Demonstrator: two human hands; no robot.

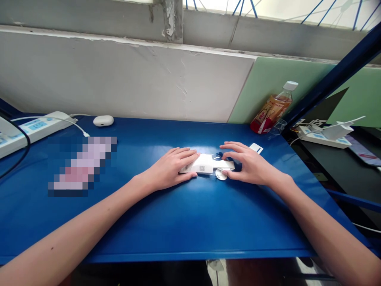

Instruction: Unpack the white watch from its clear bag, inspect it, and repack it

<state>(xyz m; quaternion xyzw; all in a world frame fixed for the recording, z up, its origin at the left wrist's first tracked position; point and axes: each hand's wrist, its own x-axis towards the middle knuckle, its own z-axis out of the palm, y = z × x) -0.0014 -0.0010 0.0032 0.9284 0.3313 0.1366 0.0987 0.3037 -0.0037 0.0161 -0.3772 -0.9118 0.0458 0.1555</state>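
Observation:
A small white package [204, 163] with a printed square code lies on the blue desk, with clear plastic showing around it. My left hand [172, 166] grips its left end, fingers across the far side and thumb along the near edge. From the package's right end a white strip [224, 164] sticks out, and beside it is a white round piece [221, 174]. Curved around that end, my right hand [253, 163] has its fingers and thumb apart, with nothing visibly pinched. Partly behind the right hand lies a white card-like piece [256, 148] with a dark slot.
A drink bottle [272, 109] leans at the back right. Far left are a power strip [44, 125], a white earbud case [103, 120] and a blurred-out flat object [85, 165] with a cable. Another power strip [324, 137] lies beyond the blue frame bar [333, 71].

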